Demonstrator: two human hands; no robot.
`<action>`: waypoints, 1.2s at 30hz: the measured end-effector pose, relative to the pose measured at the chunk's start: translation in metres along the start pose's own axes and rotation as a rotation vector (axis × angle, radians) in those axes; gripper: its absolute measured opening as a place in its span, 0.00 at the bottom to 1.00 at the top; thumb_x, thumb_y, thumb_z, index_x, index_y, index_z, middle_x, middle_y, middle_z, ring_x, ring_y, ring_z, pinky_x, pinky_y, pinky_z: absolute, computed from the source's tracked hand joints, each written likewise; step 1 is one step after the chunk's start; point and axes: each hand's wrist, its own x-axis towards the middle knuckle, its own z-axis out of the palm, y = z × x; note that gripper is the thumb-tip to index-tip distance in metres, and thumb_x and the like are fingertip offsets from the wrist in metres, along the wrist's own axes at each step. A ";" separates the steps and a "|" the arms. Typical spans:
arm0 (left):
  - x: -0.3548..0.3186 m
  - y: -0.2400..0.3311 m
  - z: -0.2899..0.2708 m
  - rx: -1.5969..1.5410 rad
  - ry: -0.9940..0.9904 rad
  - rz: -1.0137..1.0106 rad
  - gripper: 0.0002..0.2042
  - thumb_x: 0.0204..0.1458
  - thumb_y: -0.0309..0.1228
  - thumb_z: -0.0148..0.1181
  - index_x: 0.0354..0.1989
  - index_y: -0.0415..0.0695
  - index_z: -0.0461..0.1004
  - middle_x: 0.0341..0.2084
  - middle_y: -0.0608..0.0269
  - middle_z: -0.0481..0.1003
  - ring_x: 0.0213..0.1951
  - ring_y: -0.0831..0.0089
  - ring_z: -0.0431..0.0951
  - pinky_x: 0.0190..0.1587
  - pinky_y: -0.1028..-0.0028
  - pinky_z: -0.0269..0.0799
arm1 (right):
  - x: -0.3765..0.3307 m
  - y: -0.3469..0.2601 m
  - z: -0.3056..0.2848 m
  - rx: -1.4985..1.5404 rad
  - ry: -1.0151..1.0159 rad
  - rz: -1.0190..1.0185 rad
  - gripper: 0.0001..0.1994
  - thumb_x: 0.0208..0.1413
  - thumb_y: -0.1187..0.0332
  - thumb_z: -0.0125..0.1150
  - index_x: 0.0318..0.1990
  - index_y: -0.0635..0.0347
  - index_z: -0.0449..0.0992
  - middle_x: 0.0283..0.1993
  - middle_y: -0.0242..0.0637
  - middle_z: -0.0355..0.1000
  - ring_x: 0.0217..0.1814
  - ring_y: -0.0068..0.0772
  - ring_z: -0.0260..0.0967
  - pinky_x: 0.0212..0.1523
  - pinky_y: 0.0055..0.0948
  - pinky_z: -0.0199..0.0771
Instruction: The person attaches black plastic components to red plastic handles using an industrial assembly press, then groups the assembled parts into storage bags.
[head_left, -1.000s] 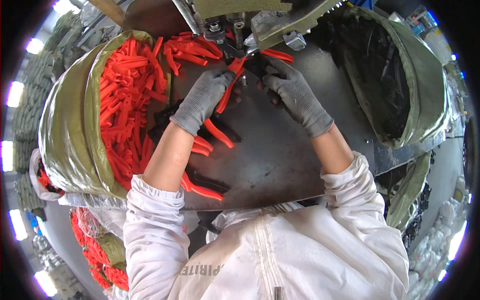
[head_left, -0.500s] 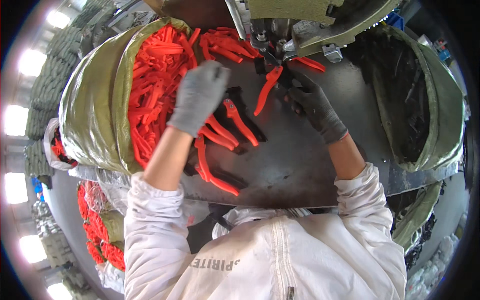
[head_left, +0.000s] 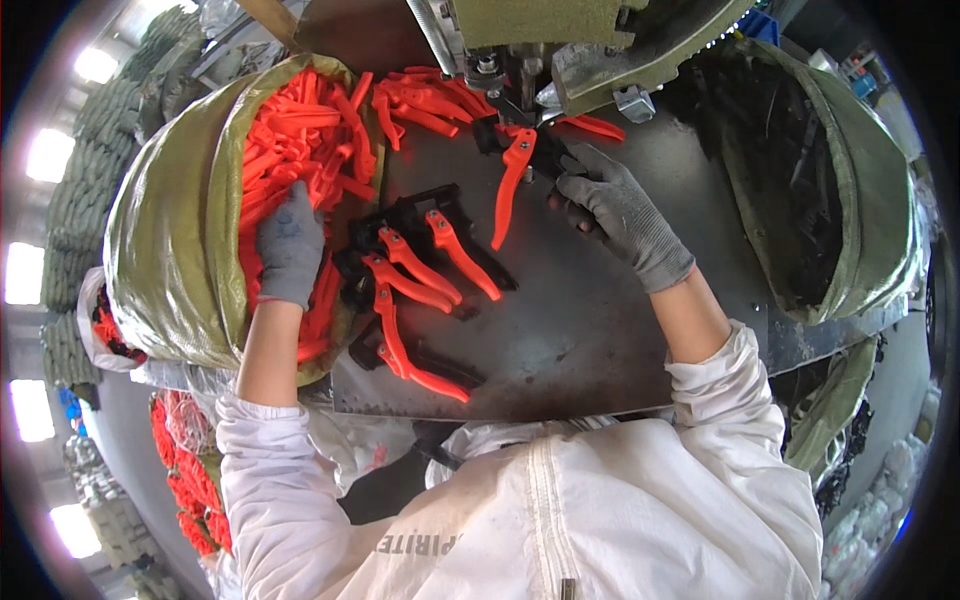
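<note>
My left hand (head_left: 291, 248), in a grey glove, reaches into an open sack (head_left: 170, 225) of red plastic handles (head_left: 300, 120). Its fingertips are hidden among the handles, so their grip cannot be made out. Under the head of a machine (head_left: 520, 65), a pair of pruning shears (head_left: 513, 175) with one red and one black handle lies spread. My gloved right hand (head_left: 610, 205) is closed around the black handle side. Several more red-and-black pruning shears (head_left: 462, 252) lie on the metal table between my hands.
Loose red handles (head_left: 425, 98) lie at the back of the table (head_left: 590, 330), left of the machine. A second open sack (head_left: 870, 200) with black parts inside stands on the right. Red parts (head_left: 185, 455) sit in bundles below the table at left.
My left hand has moved left and down from above the table into the sack of red handles. My right hand keeps hold of the pruning shears under the machine. The whole view has shifted slightly.
</note>
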 end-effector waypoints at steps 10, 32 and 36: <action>0.008 0.032 -0.075 -0.019 0.345 0.129 0.16 0.62 0.42 0.62 0.50 0.44 0.74 0.43 0.47 0.78 0.41 0.46 0.82 0.41 0.53 0.80 | 0.003 0.024 -0.010 0.106 -0.035 0.026 0.31 0.65 0.70 0.59 0.75 0.56 0.62 0.34 0.31 0.75 0.27 0.16 0.68 0.28 0.21 0.70; -0.004 0.198 -0.083 -1.742 -0.677 -0.100 0.21 0.69 0.46 0.55 0.56 0.38 0.75 0.36 0.61 0.80 0.34 0.74 0.82 0.39 0.73 0.81 | 0.128 0.061 -0.295 -1.215 1.074 -0.318 0.32 0.64 0.63 0.59 0.74 0.60 0.60 0.52 0.59 0.78 0.49 0.58 0.80 0.48 0.52 0.79; 0.007 0.204 -0.088 -1.746 -0.688 0.057 0.22 0.69 0.46 0.56 0.58 0.39 0.76 0.38 0.60 0.80 0.36 0.73 0.82 0.41 0.72 0.80 | 0.055 0.016 -0.151 -0.173 0.302 -0.140 0.29 0.66 0.65 0.59 0.72 0.62 0.63 0.40 0.40 0.81 0.34 0.32 0.79 0.36 0.34 0.81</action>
